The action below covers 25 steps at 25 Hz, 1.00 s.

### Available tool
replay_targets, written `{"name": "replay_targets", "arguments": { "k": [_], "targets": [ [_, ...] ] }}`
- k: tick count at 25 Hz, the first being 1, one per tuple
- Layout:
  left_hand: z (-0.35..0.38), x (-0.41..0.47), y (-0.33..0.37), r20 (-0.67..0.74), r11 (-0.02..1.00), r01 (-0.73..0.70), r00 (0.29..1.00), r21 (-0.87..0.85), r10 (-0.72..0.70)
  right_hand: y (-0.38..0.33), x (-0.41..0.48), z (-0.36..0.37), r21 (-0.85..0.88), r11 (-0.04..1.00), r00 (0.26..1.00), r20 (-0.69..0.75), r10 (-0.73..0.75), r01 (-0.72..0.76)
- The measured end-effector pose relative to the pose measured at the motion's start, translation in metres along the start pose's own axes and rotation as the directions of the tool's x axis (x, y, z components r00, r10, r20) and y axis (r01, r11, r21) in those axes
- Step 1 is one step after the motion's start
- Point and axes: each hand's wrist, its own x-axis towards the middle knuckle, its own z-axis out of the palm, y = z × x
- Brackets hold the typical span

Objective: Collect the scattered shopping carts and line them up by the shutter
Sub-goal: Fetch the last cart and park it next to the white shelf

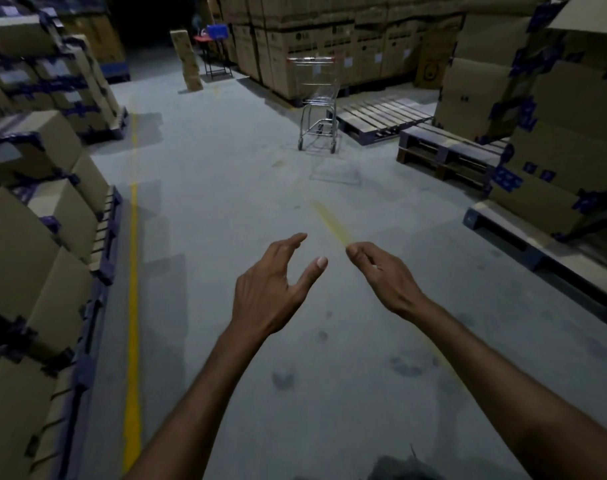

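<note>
Left hand (271, 292) and right hand (381, 275) reach forward side by side over the floor (208, 202), both empty: the left with fingers spread, the right with fingers loosely curled round nothing. One cart (317, 102) stands upright on its wheels toward the far end of the floor, well apart from the hands and untouched. It is just beside the corner of a low pallet (381, 119), with stacked cartons (329, 39) behind it. No shutter and no row of carts shows, so how many are already lined up cannot be told. By my reading this cart is yet to be fetched: reaching it, gripping its handle and wheeling it to the shutter all remain. A yellow line (133, 271) runs along the floor's left edge.
</note>
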Motion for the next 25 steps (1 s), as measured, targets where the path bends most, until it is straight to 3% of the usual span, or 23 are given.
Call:
{"name": "replay_targets", "arguments": {
  "k": [2,5,8,11,14,16,18,21,25],
  "targets": [
    [0.021,0.044,-0.029,0.034,1.0,0.025,0.999,0.007,-0.025,0.012,0.052,0.008,-0.007,1.0,0.999,0.037,-0.009,0.01],
    [0.061,0.117,-0.079,0.094,0.997,0.065,0.993,0.046,-0.07,0.031,0.134,0.013,-0.186,0.971,0.988,0.039,-0.147,0.152],
    [0.102,0.2,-0.126,0.142,0.99,0.13,0.98,0.059,-0.137,0.058,0.227,0.014,-0.223,0.944,0.97,0.061,-0.235,0.243],
    [0.129,0.282,-0.153,0.179,0.979,0.204,0.963,0.004,-0.202,0.083,0.321,0.011,-0.056,0.976,0.97,0.135,-0.204,0.213],
    [0.143,0.368,-0.177,0.178,0.953,0.275,0.952,-0.131,-0.25,0.101,0.419,0.008,0.241,0.969,0.973,0.202,-0.107,0.056],
    [0.152,0.418,-0.196,0.172,0.953,0.259,0.958,-0.159,-0.232,0.114,0.477,0.011,0.278,0.961,0.974,0.219,-0.065,0.002],
    [0.164,0.471,-0.22,0.163,0.967,0.221,0.966,-0.125,-0.2,0.127,0.539,0.021,0.222,0.975,0.973,0.219,-0.071,0.021],
    [0.187,0.548,-0.267,0.147,0.99,0.137,0.981,-0.038,-0.13,0.142,0.628,0.042,-0.017,0.988,0.972,0.181,-0.151,0.157],
    [0.215,0.665,-0.336,0.153,0.998,0.018,0.988,0.057,-0.026,0.151,0.749,0.073,-0.332,0.906,0.965,0.117,-0.235,0.261]
  ]
}}
